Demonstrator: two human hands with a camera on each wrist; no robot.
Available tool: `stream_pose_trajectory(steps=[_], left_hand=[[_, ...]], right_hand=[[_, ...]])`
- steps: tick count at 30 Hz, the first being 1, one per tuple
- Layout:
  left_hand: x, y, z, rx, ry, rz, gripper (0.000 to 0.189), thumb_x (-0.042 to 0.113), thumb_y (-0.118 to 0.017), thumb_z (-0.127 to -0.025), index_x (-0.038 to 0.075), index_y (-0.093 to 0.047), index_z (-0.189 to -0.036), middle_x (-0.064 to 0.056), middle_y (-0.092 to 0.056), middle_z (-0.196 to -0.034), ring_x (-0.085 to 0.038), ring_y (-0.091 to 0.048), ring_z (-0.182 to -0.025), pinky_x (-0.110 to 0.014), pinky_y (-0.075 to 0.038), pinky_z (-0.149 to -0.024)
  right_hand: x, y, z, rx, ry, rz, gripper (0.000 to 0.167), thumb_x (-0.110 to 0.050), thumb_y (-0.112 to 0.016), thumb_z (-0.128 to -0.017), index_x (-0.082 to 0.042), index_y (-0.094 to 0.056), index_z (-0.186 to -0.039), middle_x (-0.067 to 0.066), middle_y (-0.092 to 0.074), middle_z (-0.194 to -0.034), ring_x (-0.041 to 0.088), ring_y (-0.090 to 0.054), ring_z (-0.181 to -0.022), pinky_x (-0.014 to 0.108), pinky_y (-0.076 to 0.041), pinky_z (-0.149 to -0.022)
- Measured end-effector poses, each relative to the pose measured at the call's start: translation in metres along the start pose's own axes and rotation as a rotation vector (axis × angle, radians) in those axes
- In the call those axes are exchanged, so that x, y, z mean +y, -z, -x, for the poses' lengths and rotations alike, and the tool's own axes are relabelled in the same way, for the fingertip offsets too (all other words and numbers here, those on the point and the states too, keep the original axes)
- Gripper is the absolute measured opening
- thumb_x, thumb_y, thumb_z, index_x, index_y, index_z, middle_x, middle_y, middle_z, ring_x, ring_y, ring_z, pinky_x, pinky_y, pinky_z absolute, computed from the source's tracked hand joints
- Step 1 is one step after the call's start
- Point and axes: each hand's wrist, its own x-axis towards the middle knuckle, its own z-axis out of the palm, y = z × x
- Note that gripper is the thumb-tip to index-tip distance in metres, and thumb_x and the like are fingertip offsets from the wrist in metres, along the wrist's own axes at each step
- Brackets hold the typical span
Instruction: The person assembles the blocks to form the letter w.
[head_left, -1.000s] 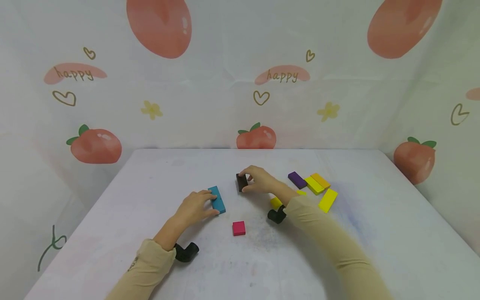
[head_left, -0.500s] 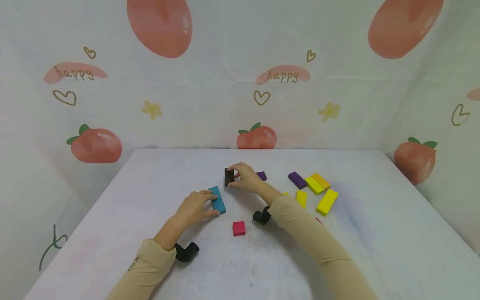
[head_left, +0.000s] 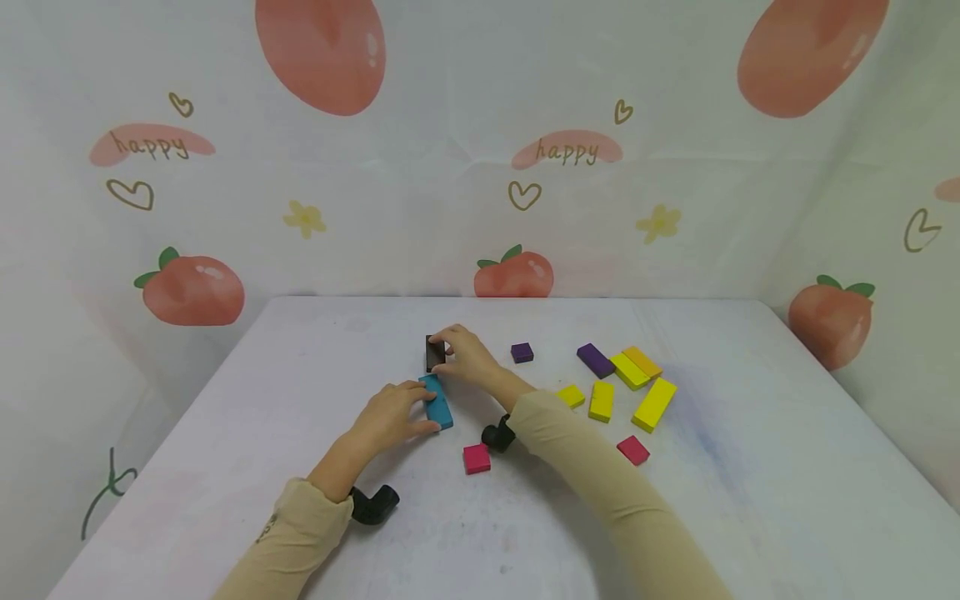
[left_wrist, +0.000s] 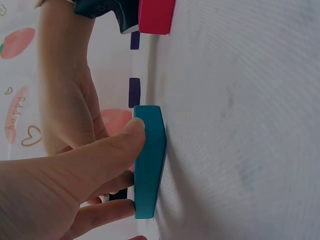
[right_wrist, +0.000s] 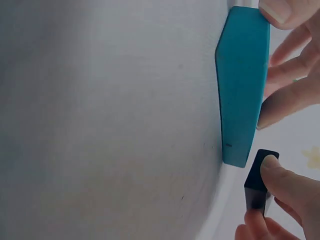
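In the head view a flat blue block (head_left: 438,402) lies on the white table. My left hand (head_left: 388,417) holds it between thumb and fingers. The left wrist view shows the thumb on one side of the blue block (left_wrist: 150,162). Just beyond its far end, a black block (head_left: 435,354) is pinched by my right hand (head_left: 471,358), thumb toward me and fingers at the far end. In the right wrist view the black block (right_wrist: 256,186) is held at a slant near the end of the blue block (right_wrist: 243,85).
A red block (head_left: 477,459) lies in front of the hands, another red block (head_left: 633,450) farther right. Small and long purple blocks (head_left: 596,361), several yellow blocks (head_left: 654,405) and an orange one (head_left: 642,362) lie on the right. A patterned cloth (head_left: 420,167) hangs behind the table (head_left: 337,333).
My right hand has carried the black block leftward to the far end of the blue block. More blocks on the right have come into view from behind the arm. My left hand has stayed put.
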Motion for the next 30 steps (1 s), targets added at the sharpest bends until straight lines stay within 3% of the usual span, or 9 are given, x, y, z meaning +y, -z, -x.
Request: stream_pose_trajectory(steps=[12, 30], left_hand=[[0.001, 0.000, 0.000, 0.005, -0.021, -0.012, 0.049, 0.028, -0.072, -0.080, 0.003, -0.061, -0.120, -0.020, -0.056, -0.129, -0.038, -0.054, -0.114, -0.051, -0.045, -0.095], [-0.001, -0.001, 0.000, 0.013, -0.021, -0.007, 0.048, 0.029, -0.072, -0.081, 0.004, -0.061, -0.120, -0.020, -0.055, -0.130, -0.039, -0.055, -0.114, -0.051, -0.045, -0.095]], right_hand=[[-0.005, -0.003, -0.010, -0.073, 0.063, 0.068, 0.043, -0.012, -0.069, -0.083, -0.004, -0.057, -0.123, 0.016, -0.051, -0.131, 0.025, -0.061, -0.106, 0.032, -0.051, -0.092], [0.002, -0.004, -0.020, -0.195, 0.054, 0.009, 0.041, -0.011, -0.068, -0.085, -0.005, -0.057, -0.124, 0.015, -0.051, -0.131, 0.026, -0.061, -0.109, 0.028, -0.052, -0.092]])
